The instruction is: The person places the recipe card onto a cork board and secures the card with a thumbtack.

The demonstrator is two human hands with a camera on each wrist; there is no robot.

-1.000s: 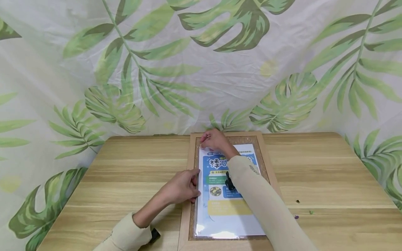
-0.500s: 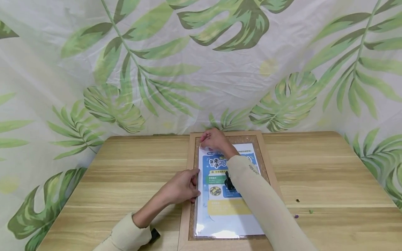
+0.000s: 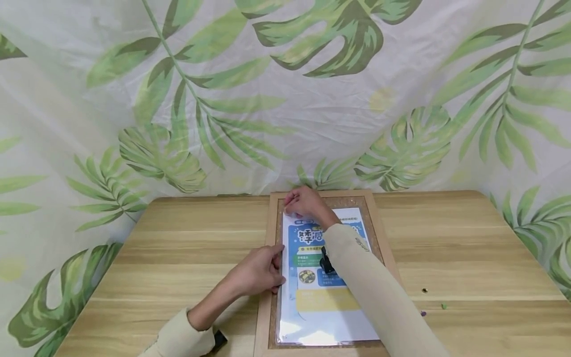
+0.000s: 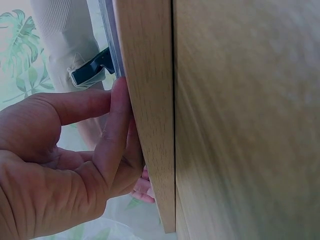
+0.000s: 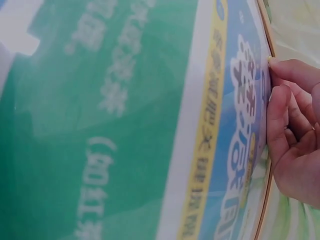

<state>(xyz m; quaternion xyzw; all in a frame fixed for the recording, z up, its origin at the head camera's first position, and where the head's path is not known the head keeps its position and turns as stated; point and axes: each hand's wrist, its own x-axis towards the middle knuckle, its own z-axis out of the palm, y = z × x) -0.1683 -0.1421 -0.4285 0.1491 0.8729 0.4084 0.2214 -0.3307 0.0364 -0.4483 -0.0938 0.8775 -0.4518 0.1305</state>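
A laminated poster [image 3: 330, 322] in blue, green and yellow lies over a wood-framed cork board [image 3: 375, 238]. My left hand [image 3: 257, 270] pinches the poster's left edge between thumb and fingers; in the left wrist view the left hand [image 4: 75, 150] has its fingertips right at the sheet's edge, beside the wooden frame [image 4: 147, 100]. At the poster's top left corner, my right hand [image 3: 307, 203] pinches with bent fingers. In the right wrist view the right hand [image 5: 297, 120] has a small yellowish spot [image 5: 271, 60] at one fingertip, too small to identify. My right sleeve hides part of the poster.
Small bits in dark [image 3: 425, 290], green [image 3: 443, 306] and purple [image 3: 423, 313] lie on the wooden table [image 3: 473, 248] to the right of the board. A leaf-patterned curtain [image 3: 285, 124] hangs behind the table's back edge.
Both hands keep their places on the poster. The head view has tilted up very slightly, so everything sits a little lower in it.
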